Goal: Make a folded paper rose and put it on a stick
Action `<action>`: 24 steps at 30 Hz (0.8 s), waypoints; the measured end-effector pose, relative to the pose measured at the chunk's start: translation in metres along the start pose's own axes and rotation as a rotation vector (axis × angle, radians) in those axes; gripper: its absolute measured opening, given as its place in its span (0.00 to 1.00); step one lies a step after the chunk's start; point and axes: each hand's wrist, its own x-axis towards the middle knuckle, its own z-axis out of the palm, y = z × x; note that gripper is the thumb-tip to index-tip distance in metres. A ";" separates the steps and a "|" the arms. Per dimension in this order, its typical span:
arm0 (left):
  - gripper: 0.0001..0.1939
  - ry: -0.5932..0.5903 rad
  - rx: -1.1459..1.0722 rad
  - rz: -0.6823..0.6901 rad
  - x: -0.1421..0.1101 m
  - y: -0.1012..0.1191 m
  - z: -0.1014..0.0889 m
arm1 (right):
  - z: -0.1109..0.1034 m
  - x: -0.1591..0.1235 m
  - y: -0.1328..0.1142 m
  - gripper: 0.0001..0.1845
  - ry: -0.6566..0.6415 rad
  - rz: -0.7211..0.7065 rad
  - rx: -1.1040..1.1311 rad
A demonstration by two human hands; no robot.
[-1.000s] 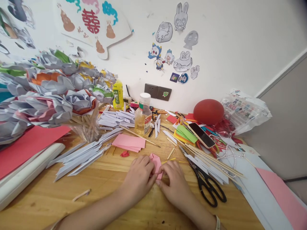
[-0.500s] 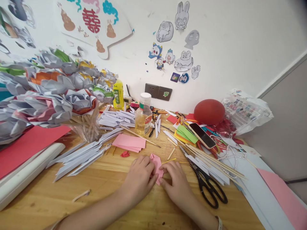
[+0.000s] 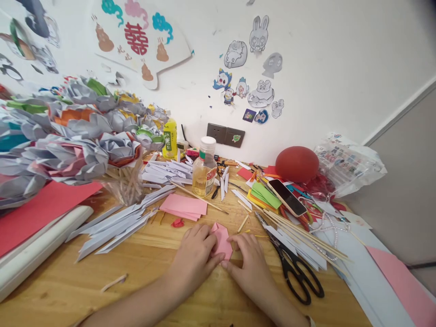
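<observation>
A small piece of folded pink paper [image 3: 223,243] lies near the table's front middle, its top corners creased inward. My left hand [image 3: 192,250] covers its left side, fingers curled over it and thumb at the lower edge. From the other side, my right hand [image 3: 251,261] grips the right edge between forefinger and thumb. Both thumb tips nearly meet at the paper's bottom. A stack of pink paper rectangles [image 3: 184,206] lies just beyond my hands, with a red paper scrap [image 3: 177,223] close by. The undersides of my fingers are hidden.
Black-handled scissors [image 3: 294,268] and wooden sticks [image 3: 306,234] lie at right, below a phone [image 3: 287,197]. Folded white strips [image 3: 119,227] spread at left, near paper flowers [image 3: 68,145]. A glass bottle [image 3: 204,172] stands ahead, with a red balloon [image 3: 297,163] farther right.
The pink paper now shows wider and flatter between my hands. My left hand has shifted slightly left, and my right thumb has slid down and left toward the paper's bottom. The view has tilted slightly.
</observation>
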 end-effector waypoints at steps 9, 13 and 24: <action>0.11 0.118 -0.012 0.375 0.009 -0.034 -0.009 | -0.013 0.003 0.009 0.16 -0.148 -0.065 0.073; 0.12 0.168 0.040 0.450 0.009 -0.034 -0.009 | -0.028 0.009 0.022 0.14 -0.160 -0.116 0.128; 0.15 0.132 0.187 0.486 0.005 -0.030 -0.009 | -0.026 0.007 0.021 0.02 -0.023 -0.422 -0.299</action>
